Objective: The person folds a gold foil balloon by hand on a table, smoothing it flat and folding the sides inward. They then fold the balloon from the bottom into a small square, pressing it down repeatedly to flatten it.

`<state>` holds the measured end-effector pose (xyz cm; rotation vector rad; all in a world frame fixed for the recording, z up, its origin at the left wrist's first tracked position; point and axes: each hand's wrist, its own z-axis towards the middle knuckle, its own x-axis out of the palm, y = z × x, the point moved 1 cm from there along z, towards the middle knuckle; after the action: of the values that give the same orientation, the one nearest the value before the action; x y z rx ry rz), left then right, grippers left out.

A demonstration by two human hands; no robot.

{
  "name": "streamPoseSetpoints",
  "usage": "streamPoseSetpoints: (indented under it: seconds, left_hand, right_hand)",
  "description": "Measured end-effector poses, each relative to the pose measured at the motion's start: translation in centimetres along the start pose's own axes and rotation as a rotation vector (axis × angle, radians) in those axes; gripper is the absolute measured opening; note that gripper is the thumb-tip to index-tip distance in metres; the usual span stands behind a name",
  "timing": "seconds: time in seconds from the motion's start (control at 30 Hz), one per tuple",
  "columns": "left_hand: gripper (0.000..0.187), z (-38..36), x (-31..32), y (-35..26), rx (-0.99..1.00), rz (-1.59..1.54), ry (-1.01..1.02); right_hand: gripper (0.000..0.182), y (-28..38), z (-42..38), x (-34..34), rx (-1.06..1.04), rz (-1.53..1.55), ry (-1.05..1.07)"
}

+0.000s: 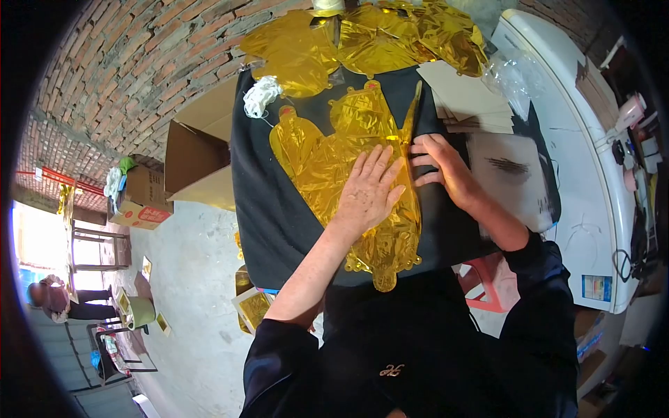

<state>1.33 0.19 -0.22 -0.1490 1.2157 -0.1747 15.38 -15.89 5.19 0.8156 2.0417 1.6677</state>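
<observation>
A deflated gold foil balloon [313,164] lies spread on a black cloth [268,226], its rounded tab toward my body. My left hand [368,191] rests flat on the middle of the foil, fingers stretched out. At the foil's right edge is my right hand [447,171], its fingers apart and bent slightly, with the fingertips right at the folded border. A narrow strip of the foil stands up above those fingertips. Near the balloon's upper left lies a bundle of white string [261,96].
More gold foil pieces [380,38] are heaped at the far edge. Cardboard sheets [463,90] and a grey board [512,171] lie to the right, beside a white appliance [585,209]. An open cardboard box [195,157] stands left. Another person [56,298] is far left.
</observation>
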Motion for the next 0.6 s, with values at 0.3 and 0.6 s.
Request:
streamPoseSetpoints:
  seconds: [0.3,0.6]
  left_hand:
    - [0.055,0.1,0.0,0.3,-0.003,-0.060,0.041]
    - [0.056,0.2,-0.8,-0.3,-0.014,-0.126,-0.030]
  right_hand:
    - [0.025,-3.9,1.8,1.6,-0.418,-0.307,-0.081]
    - [0.043,-5.7,1.4,1.2,-0.876,-1.048,-0.379]
